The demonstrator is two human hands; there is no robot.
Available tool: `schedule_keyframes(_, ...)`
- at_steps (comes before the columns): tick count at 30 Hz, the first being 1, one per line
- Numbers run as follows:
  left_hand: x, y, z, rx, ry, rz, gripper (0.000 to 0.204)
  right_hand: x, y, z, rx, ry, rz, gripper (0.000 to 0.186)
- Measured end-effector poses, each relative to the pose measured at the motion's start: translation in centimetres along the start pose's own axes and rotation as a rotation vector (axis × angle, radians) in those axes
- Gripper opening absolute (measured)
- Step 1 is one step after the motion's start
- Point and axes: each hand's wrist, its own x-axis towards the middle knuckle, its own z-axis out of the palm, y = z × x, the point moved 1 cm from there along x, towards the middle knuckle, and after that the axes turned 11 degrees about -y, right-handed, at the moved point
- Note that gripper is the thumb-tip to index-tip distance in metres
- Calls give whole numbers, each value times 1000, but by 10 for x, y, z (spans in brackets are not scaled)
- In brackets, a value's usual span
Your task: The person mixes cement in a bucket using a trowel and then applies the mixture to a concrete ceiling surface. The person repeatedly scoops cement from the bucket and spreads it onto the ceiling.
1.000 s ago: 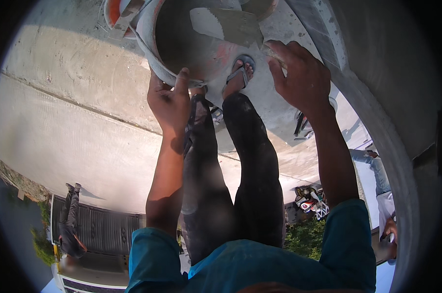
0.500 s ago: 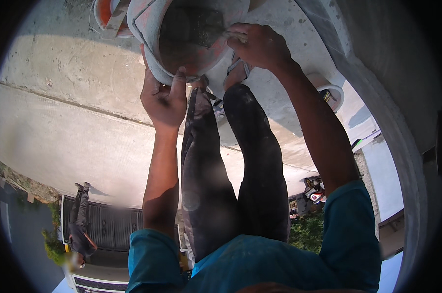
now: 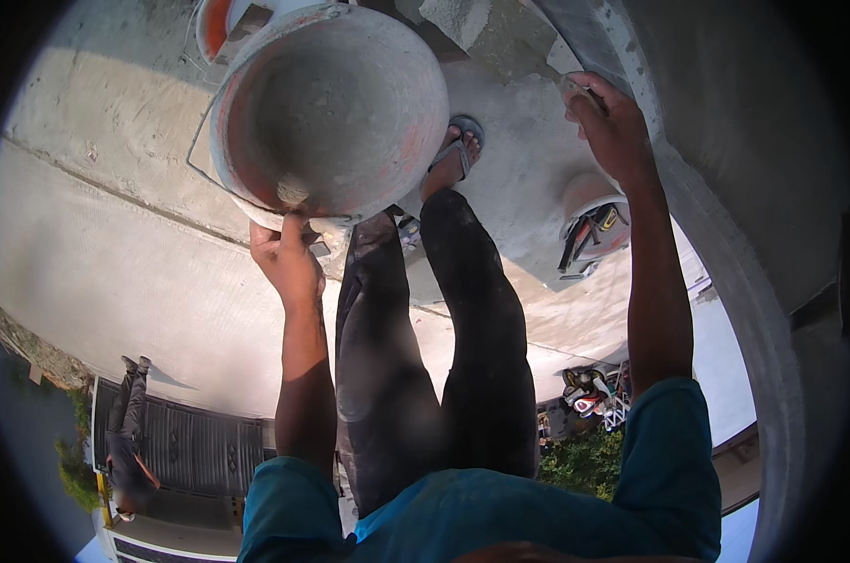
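The left hand (image 3: 290,266) is closed on the near rim of a mortar-smeared bucket (image 3: 413,122), thumb at the lip, fingers outside, while the right hand (image 3: 618,133) — well apart — curls tightly around the handle of a broad trowel (image 3: 514,42), the blade reaching ahead and leftward of it. Stiff-walled and probably weighty, the bucket, just ahead of the left hand, looks best held by its gritty rim; the rigid, lighter trowel by its handle.
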Motion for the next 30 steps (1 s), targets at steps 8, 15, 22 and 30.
schedule_keyframes(8,10,-57,-100,-540,350,-118,34,119,-56,34,-704,73,139,32)
schedule_keyframes(15,164,-150,-199,-1223,469,67,42,206,-103,43,-1279,80,-14,21)
schedule_keyframes(22,256,-191,-192,-1285,492,188,51,168,-118,74,-1415,179,-123,20)
schedule_keyframes(30,163,-101,113,-193,-390,-327,55,198,-146,78,-1394,-32,20,23)
